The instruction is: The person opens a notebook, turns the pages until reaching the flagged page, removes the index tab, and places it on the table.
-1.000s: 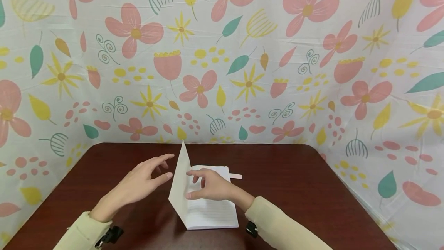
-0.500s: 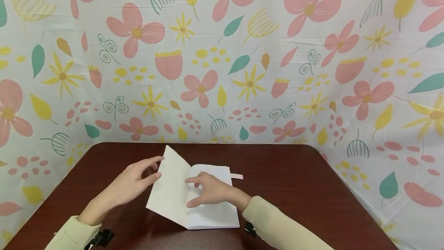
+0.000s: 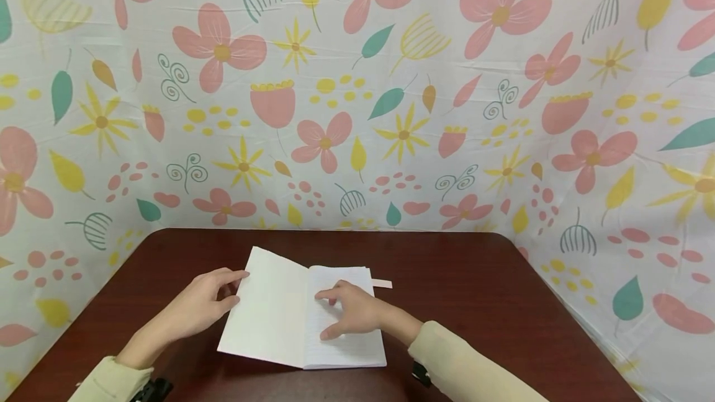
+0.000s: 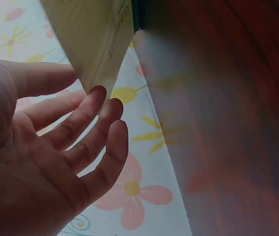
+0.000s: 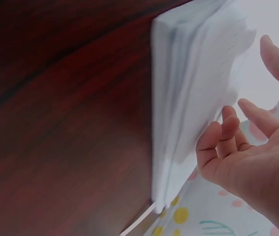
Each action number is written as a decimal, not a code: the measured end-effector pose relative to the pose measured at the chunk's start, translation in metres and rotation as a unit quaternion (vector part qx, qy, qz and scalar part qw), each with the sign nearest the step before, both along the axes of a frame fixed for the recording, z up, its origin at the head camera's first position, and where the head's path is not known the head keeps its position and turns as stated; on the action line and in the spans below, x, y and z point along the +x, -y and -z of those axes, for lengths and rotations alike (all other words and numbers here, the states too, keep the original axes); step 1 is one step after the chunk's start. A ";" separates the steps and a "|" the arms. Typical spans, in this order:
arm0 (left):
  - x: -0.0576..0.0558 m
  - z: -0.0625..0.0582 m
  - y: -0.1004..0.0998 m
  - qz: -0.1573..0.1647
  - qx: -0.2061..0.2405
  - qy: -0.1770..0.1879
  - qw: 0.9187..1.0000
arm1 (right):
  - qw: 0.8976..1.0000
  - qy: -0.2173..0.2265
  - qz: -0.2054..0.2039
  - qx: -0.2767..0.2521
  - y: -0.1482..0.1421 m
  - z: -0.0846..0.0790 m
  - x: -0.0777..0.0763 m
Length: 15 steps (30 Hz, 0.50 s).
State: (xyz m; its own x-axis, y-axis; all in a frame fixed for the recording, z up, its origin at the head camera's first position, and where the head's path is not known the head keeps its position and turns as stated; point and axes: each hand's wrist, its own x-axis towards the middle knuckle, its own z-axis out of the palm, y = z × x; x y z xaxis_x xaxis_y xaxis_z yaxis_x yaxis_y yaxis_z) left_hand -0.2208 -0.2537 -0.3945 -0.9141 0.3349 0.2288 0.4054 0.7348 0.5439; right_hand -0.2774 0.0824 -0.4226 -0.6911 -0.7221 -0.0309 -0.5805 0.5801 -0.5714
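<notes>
A notebook (image 3: 368, 352) lies open on the dark table, its lined right-hand page facing up. Its white cover (image 3: 270, 309) leans out to the left, the outer edge raised off the tabletop. My left hand (image 3: 203, 299) holds that outer edge between thumb and fingertips. In the left wrist view the cover's printed outer face (image 4: 97, 44) comes down to a corner among the fingers. Over the right-hand page is my right hand (image 3: 354, 309), thumb and index finger spread and the other fingers loosely bent. It grips nothing; the right wrist view shows the page block (image 5: 178, 98) beside its fingers.
A pale pink strip (image 3: 382, 283) sticks out from the notebook's right side. The reddish-brown table (image 3: 475, 303) has rounded far corners. Behind it hangs a flower-patterned cloth (image 3: 357, 110), which also runs down along both sides.
The cover has swung from nearly upright down to the left. My left hand has moved left and lower, now at its edge. My right hand has shifted slightly right over the page.
</notes>
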 end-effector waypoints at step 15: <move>-0.003 0.022 0.003 -0.013 0.001 0.065 0.998 | 1.000 -0.009 0.020 0.008 -0.054 0.004 0.009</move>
State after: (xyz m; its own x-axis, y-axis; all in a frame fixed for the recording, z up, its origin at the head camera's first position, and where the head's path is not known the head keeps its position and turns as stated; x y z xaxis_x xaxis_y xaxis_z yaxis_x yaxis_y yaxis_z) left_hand -0.2243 -0.2571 -0.4160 -0.9442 0.3109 0.1091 0.3129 0.7422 0.5927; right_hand -0.2680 0.1368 -0.4268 -0.7203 -0.6930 -0.0287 -0.5670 0.6122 -0.5511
